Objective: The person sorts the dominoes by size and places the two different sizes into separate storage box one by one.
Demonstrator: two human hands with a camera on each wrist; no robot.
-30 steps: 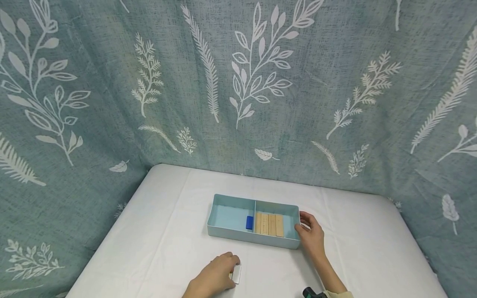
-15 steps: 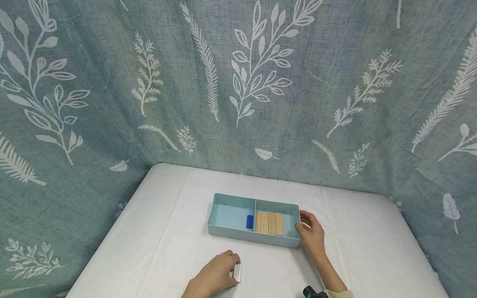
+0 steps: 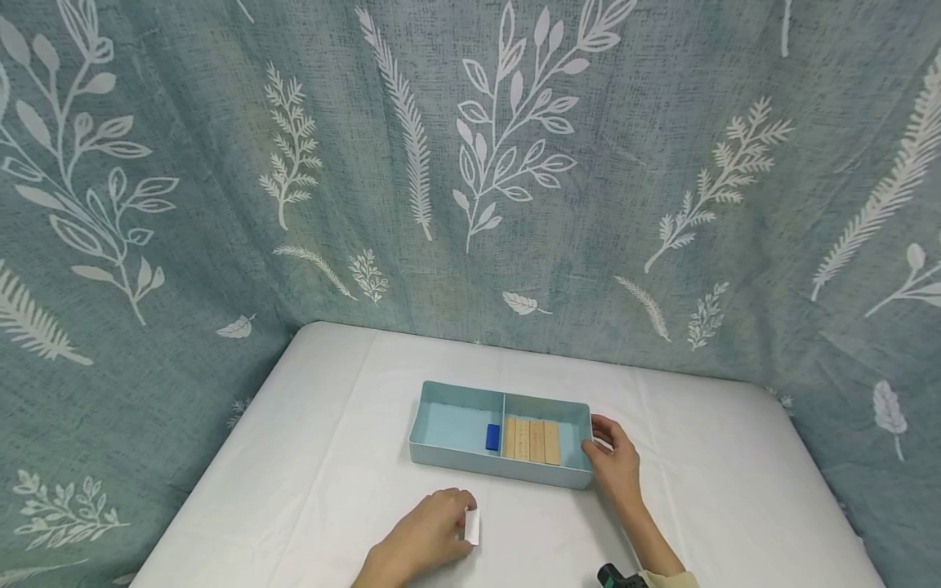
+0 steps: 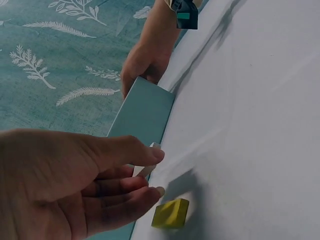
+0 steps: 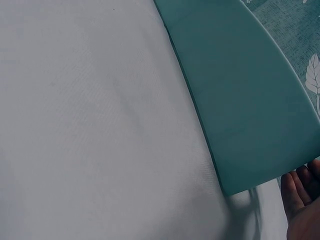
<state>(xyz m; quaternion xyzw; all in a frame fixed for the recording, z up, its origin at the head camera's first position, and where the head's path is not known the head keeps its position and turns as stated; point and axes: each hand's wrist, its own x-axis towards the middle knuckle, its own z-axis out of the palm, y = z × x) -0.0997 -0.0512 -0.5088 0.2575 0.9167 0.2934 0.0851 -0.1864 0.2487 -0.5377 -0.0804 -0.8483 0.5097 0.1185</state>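
My left hand [image 3: 425, 535] pinches a white block [image 3: 473, 527] between thumb and fingers in front of the tray. The left wrist view has the white block [image 4: 145, 170] in the fingers of that hand [image 4: 75, 185], with a yellow block [image 4: 170, 214] on the white cloth close to the fingertips. At the right end of the light-blue divided tray [image 3: 500, 469], my right hand [image 3: 616, 469] grips the wall, thumb on the near side. A blue block [image 3: 492, 437] lies in the left compartment against the divider; several wooden blocks [image 3: 530, 442] stand side by side in the right one.
White cloth [image 3: 353, 408] covers the table around the tray. Behind it and at both sides hangs a blue-green leaf-patterned curtain [image 3: 441, 286]. A dark device [image 3: 617, 576] sits at the right wrist, by a pale sleeve.
My left hand has shifted slightly up and to the right in the head view, carrying the white block along. The right hand and the tray have stayed in place.
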